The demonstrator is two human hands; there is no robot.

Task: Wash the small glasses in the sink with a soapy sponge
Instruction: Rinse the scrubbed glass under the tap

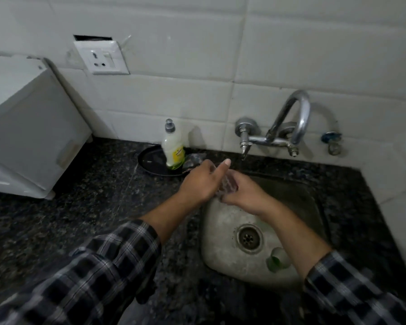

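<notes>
Glass [228, 186] — left hand [198, 181], right hand [243, 194] curled round.

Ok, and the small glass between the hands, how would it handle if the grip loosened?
Probably slippery: the small glass looks wet, gripped between the left hand and right hand. Likely fragile: it seems clear glass, held over the steel sink. Rounded, so it might roll if set on its side.

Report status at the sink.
Left hand and right hand grip small glass over sink. Greenish item beside drain, blurred. Nothing blocking.
</notes>
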